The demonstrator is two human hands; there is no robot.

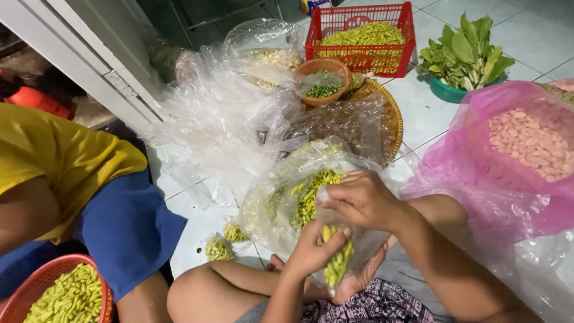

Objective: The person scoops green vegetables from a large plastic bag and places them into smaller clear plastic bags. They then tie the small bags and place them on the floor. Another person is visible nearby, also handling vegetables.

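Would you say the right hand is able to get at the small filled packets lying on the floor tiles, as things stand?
Probably not at once. The right hand is pinching the rim of the small plastic bag that the left hand grips, and the big clear bag of yellow-green pieces lies between it and the packets.

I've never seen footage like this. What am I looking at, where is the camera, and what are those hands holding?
The camera sits on a person's head and looks down, so the two bare hands are their own. They sit on a tiled floor. The left hand grips a small clear bag of yellow-green chillies; the right hand pinches its top. Behind is a bigger clear bag of the same chillies. Around them: a red crate, a pink bag of pale pieces, leafy greens, and another person in yellow.
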